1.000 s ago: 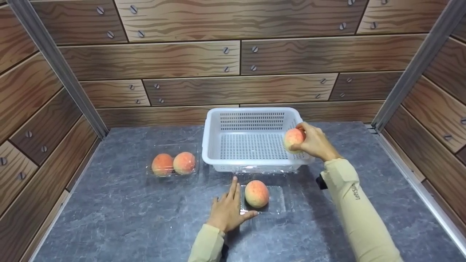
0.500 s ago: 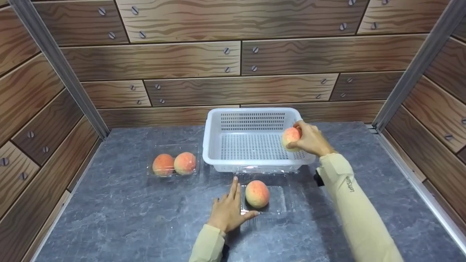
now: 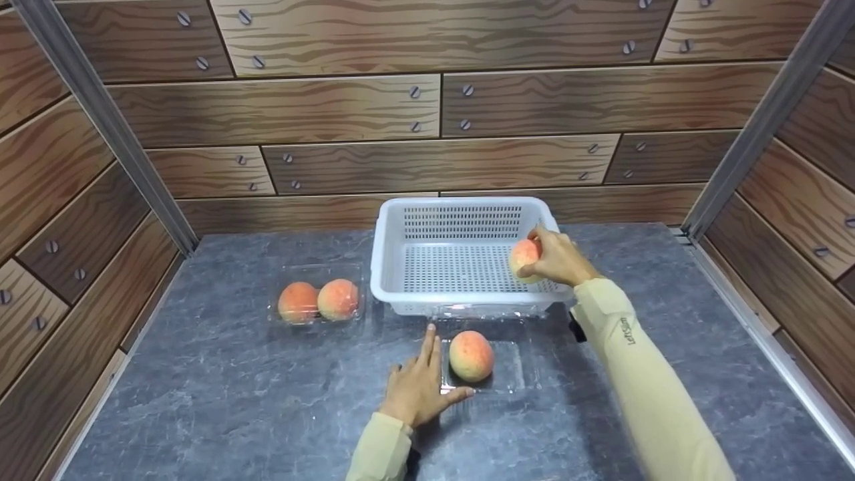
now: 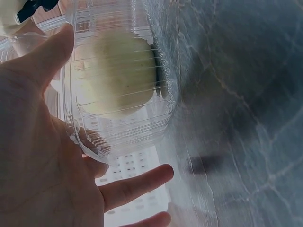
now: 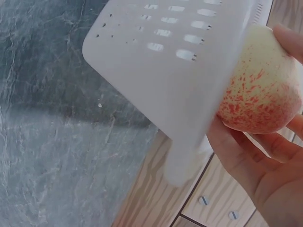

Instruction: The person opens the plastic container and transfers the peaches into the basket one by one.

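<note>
at the right side of the white basket (image 3: 427, 298), the right hand (image 3: 565, 258) holds a peach (image 3: 525, 259), thumb and fingers curled round it. the peach sits over the basket's slotted floor as the head view shows it; in the right wrist view it is just beside the rim, its skin pale with red flecks. whether it touches the basket i cannot tell.

nearer the person, the left hand (image 3: 415, 389) lies with thumb and fingers apart, fairly straight, at the left edge of a clear tray (image 3: 511, 373). in the left wrist view the thumb is up against the tray's plastic edge. in that tray, toward its left, rests a second peach (image 3: 471, 356), and a clear lid (image 3: 467, 311) stands between the tray and the basket's front.

out to the left, well apart from the left hand, a clear container (image 3: 314, 272) has two more peaches, one left (image 3: 298, 302) and one right (image 3: 338, 299), side by side.

pale yellow sleeves (image 3: 658, 394) cover both arms. under everything is a grey, marbled table (image 3: 234, 401), with a wood-patterned wall (image 3: 354, 107) behind and metal posts (image 3: 110, 127) at the corners.
</note>
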Tool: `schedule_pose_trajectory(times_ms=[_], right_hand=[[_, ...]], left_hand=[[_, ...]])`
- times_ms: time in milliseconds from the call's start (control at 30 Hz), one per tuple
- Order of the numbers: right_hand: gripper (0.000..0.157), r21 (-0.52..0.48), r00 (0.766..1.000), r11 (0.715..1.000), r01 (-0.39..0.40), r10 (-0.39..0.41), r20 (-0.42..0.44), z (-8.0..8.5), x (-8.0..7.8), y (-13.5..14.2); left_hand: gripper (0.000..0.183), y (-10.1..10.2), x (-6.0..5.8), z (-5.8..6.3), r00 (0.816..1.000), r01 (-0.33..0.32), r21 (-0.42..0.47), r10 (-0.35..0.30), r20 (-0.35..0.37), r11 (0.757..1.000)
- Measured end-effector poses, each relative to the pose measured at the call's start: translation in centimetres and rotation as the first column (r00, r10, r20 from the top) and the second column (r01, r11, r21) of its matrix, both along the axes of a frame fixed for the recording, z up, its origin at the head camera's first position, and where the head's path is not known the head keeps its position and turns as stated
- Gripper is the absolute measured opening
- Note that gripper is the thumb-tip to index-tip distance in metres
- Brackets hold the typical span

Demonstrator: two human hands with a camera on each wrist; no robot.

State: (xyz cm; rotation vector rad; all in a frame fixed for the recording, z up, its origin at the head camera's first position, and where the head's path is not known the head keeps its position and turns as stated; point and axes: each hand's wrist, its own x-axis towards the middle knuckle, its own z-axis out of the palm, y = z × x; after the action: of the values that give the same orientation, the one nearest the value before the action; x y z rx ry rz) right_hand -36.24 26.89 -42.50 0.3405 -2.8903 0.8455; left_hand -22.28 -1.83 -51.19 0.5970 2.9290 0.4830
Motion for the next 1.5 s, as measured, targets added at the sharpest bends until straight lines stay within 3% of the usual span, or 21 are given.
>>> schedule_pose_trajectory(times_ms=[400, 967, 1500], right_hand=[[0.065, -0.011, 0.997, 1.0, 0.012, -0.011, 0.075, -1.6, -0.5, -0.3], [0.062, -0.025, 0.999, 0.999, -0.026, 0.026, 0.035, -3.2, -0.2, -0.9], [0.057, 0.033, 0.999, 0.998, 0.051, -0.051, -0.007, -5.0, -0.2, -1.4]], left_hand=[[0.106, 0.0, 0.1, 0.2, 1.0, 0.0, 0.002, 0.0, -0.002, 1.0], [0.105, 0.1, 0.1, 0.0, 1.0, -0.002, 0.006, 0.002, -0.001, 1.0], [0.105, 0.3, 0.0, 0.2, 1.0, -0.005, -0.004, 0.005, 0.005, 1.0]])
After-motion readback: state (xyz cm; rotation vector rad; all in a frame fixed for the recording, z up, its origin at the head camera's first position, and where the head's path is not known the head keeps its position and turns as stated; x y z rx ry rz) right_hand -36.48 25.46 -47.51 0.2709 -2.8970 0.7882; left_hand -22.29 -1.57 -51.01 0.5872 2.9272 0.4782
